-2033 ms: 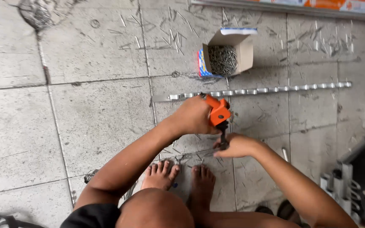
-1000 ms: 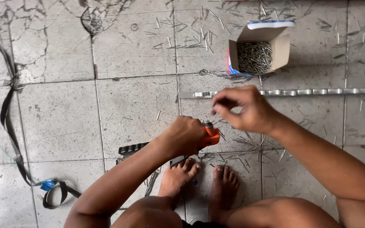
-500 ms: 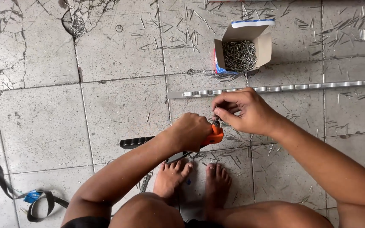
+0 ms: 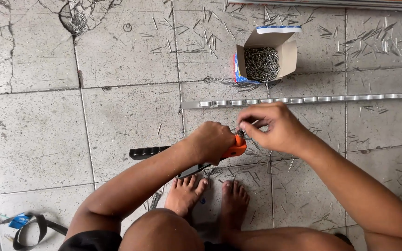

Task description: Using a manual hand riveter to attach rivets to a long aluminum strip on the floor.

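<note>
Orange riveter (image 4: 236,149) clamped in left hand (image 4: 212,142), right hand (image 4: 268,126) fingers pinched together at its tip

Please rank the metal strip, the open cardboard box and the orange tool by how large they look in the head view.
1. metal strip, longest, running off the right edge.
2. cardboard box.
3. orange tool; the left hand covers much of it, so its full size is unsure.

An orange-headed rivet tool (image 4: 235,149) with black handles lies tilted over the tiles, a thin rivet (image 4: 252,124) at its nose.
</note>
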